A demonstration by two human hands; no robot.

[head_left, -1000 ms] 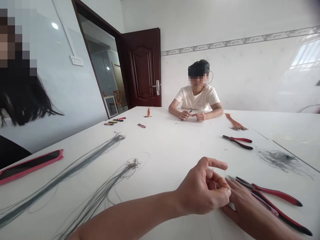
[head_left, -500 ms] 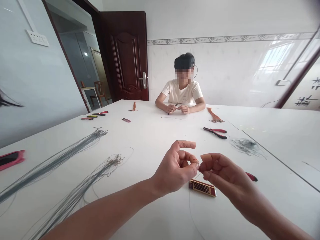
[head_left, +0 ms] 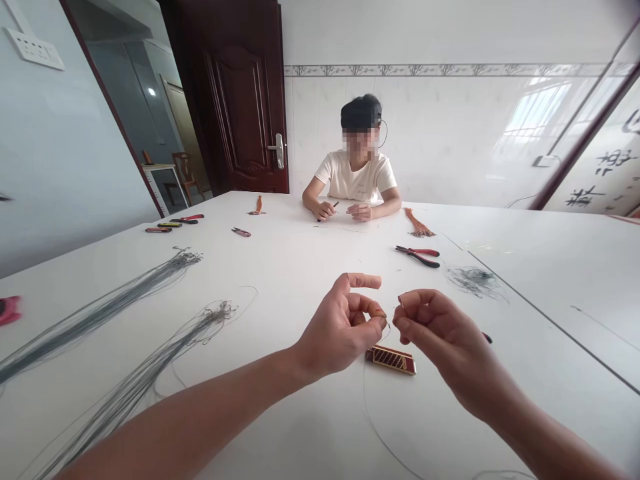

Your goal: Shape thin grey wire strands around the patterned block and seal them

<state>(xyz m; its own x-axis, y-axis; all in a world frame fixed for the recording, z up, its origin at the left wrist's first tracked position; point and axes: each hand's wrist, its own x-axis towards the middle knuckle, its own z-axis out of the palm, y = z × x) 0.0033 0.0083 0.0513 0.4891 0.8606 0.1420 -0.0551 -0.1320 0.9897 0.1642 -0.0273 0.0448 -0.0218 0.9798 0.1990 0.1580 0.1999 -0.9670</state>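
My left hand [head_left: 343, 330] is closed in a pinch, thumb against index finger, on a thin line [head_left: 389, 328] with a tiny dark end at the fingertips. A little to its right, my right hand [head_left: 440, 330] also pinches with thumb and index finger; whatever lies between those fingertips is too small to make out. A gap separates the two hands. Below them lies a small flat red and gold case [head_left: 393, 360] with a dark patterned face. A long thin strand [head_left: 369, 417] curves over the white table [head_left: 300, 433] from beside that case.
Two bundles of grey lines [head_left: 115, 303] lie at left. Red-and-black pliers [head_left: 419, 256], a tangle of line [head_left: 475, 281] and an orange bundle [head_left: 419, 223] lie at right. Small snips [head_left: 241, 232] lie farther back. Across the table sits a person [head_left: 357, 177], hands on the tabletop.
My hands have drawn apart, leaving a gap between fingertips that nearly met before. The view has shifted slightly to the right. The person opposite has moved their hands farther apart.
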